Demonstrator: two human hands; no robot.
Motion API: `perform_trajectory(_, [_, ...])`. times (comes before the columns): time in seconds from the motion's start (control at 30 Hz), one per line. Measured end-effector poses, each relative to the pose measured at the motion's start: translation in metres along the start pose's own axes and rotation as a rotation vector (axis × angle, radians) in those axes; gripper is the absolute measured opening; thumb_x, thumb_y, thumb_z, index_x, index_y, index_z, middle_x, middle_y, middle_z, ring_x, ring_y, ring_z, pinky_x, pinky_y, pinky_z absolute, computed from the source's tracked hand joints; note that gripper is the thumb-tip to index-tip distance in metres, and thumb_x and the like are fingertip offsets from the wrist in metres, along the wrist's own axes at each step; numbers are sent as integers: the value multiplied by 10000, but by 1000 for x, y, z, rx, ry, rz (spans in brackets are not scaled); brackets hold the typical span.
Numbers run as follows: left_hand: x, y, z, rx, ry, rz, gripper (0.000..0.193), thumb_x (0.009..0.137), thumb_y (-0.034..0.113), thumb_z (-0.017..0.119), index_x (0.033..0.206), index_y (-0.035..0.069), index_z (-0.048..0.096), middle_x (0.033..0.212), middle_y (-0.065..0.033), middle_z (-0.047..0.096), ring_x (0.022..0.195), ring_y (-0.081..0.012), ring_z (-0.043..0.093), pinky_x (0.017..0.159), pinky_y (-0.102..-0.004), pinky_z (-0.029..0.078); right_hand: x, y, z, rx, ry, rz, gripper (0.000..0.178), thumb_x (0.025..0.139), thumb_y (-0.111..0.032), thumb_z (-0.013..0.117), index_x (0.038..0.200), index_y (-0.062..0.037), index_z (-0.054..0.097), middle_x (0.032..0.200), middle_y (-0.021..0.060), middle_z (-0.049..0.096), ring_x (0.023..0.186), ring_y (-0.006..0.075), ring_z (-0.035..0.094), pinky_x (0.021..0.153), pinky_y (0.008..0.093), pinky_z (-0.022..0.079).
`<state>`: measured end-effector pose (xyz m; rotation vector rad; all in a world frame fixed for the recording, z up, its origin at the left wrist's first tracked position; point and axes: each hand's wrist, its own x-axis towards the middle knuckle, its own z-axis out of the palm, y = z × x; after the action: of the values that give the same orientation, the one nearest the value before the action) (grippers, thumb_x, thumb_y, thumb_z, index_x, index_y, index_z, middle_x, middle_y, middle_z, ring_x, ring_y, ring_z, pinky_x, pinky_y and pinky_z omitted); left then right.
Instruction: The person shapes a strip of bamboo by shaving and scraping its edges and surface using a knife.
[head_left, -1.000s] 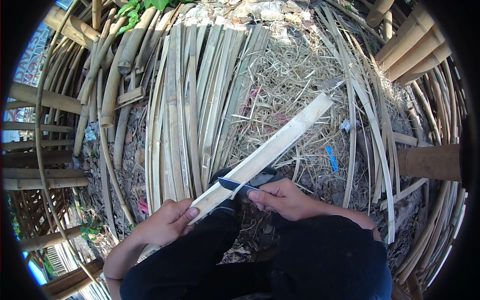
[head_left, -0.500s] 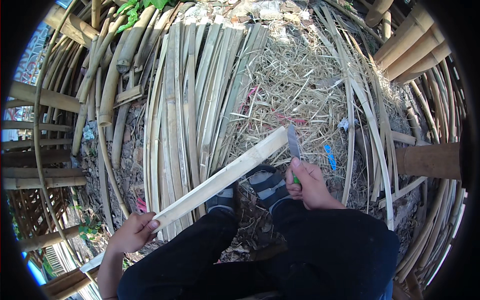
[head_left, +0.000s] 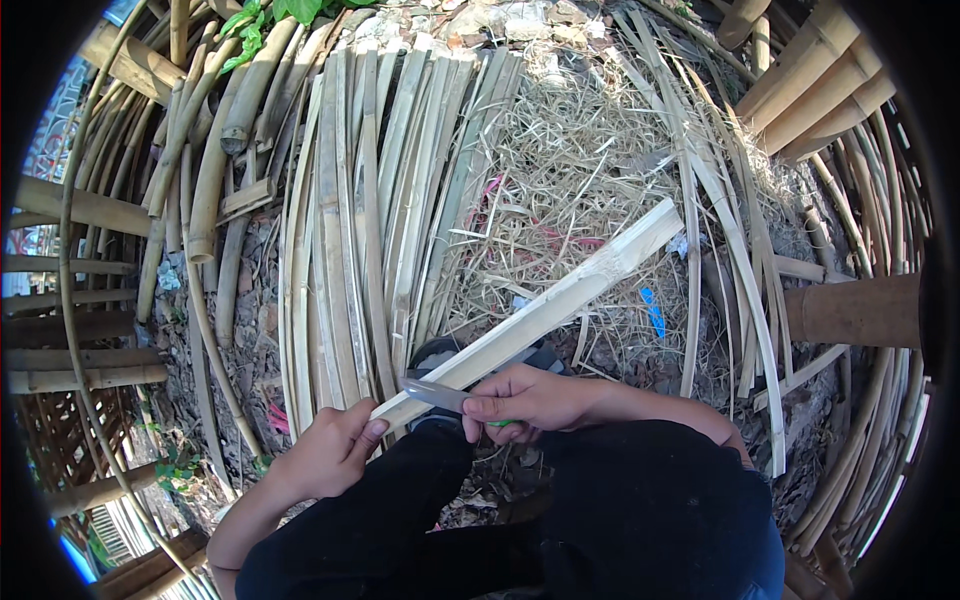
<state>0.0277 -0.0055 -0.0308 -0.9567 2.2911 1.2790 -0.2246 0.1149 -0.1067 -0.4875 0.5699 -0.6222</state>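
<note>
My left hand (head_left: 330,450) grips the lower end of a pale split bamboo strip (head_left: 560,297), thumb on top. The strip slants up and to the right, its far end over the shavings. In my right hand (head_left: 525,403) is a knife (head_left: 437,394), closed in my fist with a bit of green handle showing. Its blade points left and lies across the strip near my left hand; whether the edge bites into the bamboo I cannot tell. My sandalled feet are partly hidden behind the strip.
A row of split bamboo strips (head_left: 345,200) lies on the ground ahead to the left. Curly bamboo shavings (head_left: 580,160) cover the ground beside it, with a blue scrap (head_left: 653,312) among them. Bamboo poles (head_left: 215,190) stand at left, and a thick bamboo post (head_left: 850,314) at right.
My right hand has brought the knife left and down, from the strip's far end to near my left hand. The strip and my left hand have shifted right.
</note>
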Motion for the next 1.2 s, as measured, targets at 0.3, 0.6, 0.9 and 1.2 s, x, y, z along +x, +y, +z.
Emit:
perform_trajectory(0.3, [-3, 3, -3, -17, -12, 29, 272, 1005, 209, 473, 843, -8, 448, 564, -217, 528, 573, -457, 572, 531, -494, 423, -8, 7, 5, -217, 265, -158, 460, 993, -398, 534, 734, -29, 624, 564, -37, 467, 514, 37, 394, 485, 216, 307])
perform_trajectory(0.6, [-5, 5, -5, 5, 2, 35, 286, 1016, 217, 455, 839, -6, 436, 568, -198, 548, 571, -426, 597, 528, -467, 446, -11, 17, 4, -271, 412, -231, 436, 986, -376, 558, 744, -22, 636, 556, -46, 449, 520, 27, 380, 475, 224, 289])
perform_trajectory(0.9, [-10, 5, -10, 11, 10, 27, 314, 1024, 211, 438, 782, 11, 429, 530, -99, 538, 470, -254, 577, 479, -361, 432, -18, 17, 3, -289, 485, -261, 415, 988, -357, 561, 751, -25, 636, 573, -48, 455, 525, 24, 377, 463, 224, 279])
perform_trajectory(1.2, [-14, 2, -11, 46, 21, 14, 318, 1026, 219, 436, 783, 13, 441, 533, -96, 544, 470, -248, 582, 490, -364, 439, -21, 20, 2, -286, 496, -257, 407, 985, -353, 569, 756, -25, 644, 584, -40, 496, 538, 29, 414, 483, 221, 316])
